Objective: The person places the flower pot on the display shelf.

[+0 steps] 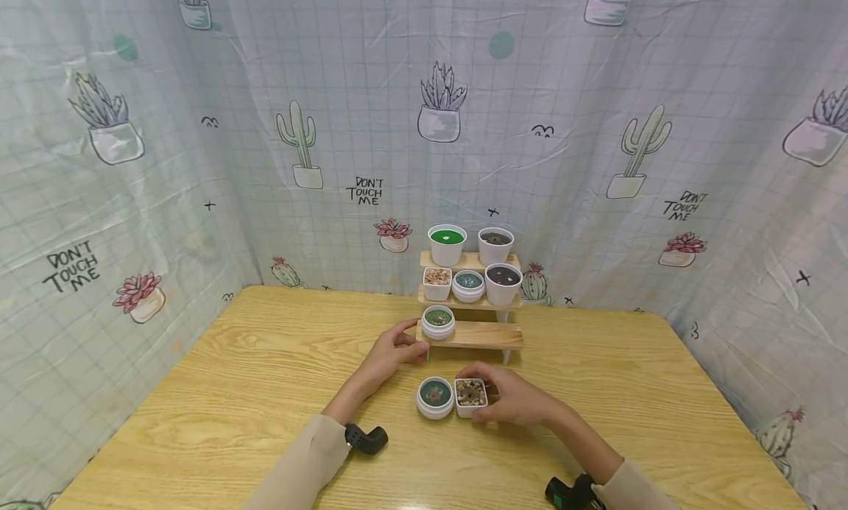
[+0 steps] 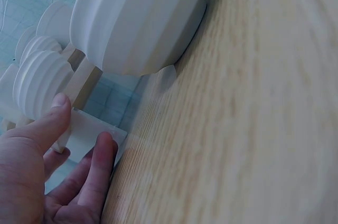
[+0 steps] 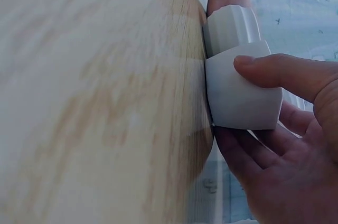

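Note:
My right hand (image 1: 513, 396) grips a square white pot (image 1: 471, 410) of pebbles, thumb on its near side and fingers at its far side. In the right wrist view this pot (image 3: 240, 94) stands upright at the tabletop. Close on its left is a round ribbed white pot (image 1: 434, 411) with a dark green top. My left hand (image 1: 391, 354) is beside the left end of the lowest step of a wooden tiered stand (image 1: 490, 335), fingers loosely bent. Its thumb overlaps a ribbed pot (image 2: 39, 84) in the left wrist view, with fingers near the stand's white leg (image 2: 95, 134).
On that lowest step sits a ribbed pot (image 1: 438, 332) with a green top. The middle step bears a square pot (image 1: 436, 292), a ribbed pot (image 1: 469, 295) and a dark-filled pot (image 1: 501, 295). Two taller pots, green-filled (image 1: 447, 255) and brown-filled (image 1: 495, 254), stand on top. A printed curtain (image 1: 371, 68) encloses the table.

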A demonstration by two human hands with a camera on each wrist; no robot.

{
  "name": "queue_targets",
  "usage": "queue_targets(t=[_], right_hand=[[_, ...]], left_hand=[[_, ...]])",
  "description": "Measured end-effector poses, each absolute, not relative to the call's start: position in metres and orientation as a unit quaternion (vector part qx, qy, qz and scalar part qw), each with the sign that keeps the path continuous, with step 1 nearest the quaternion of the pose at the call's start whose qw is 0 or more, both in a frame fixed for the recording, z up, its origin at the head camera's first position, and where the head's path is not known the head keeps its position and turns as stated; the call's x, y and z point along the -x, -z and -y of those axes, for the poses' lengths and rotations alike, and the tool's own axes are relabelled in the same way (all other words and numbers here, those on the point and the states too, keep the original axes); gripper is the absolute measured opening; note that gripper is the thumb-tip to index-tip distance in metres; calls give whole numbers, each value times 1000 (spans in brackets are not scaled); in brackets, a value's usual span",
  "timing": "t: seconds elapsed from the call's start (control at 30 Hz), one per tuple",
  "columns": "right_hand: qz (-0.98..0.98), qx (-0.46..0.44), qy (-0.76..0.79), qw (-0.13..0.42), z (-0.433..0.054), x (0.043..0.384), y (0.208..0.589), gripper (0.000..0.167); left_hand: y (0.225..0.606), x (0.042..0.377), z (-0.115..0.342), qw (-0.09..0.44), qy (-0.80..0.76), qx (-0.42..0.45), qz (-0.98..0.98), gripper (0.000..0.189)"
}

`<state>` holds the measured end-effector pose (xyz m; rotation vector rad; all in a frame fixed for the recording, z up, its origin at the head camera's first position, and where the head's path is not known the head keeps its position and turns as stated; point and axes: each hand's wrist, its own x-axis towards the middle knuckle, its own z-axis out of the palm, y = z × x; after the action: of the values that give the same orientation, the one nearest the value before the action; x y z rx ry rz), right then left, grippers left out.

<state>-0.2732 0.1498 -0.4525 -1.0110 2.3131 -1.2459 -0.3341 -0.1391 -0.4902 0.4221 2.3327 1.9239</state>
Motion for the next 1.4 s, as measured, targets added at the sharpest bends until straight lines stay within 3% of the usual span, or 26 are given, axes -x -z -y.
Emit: queue_targets(t=[1.4], right_hand=[[-823,341,422,170,-150,272,440,54]], left_hand=[[491,332,139,42,-628,-140,-764,69]])
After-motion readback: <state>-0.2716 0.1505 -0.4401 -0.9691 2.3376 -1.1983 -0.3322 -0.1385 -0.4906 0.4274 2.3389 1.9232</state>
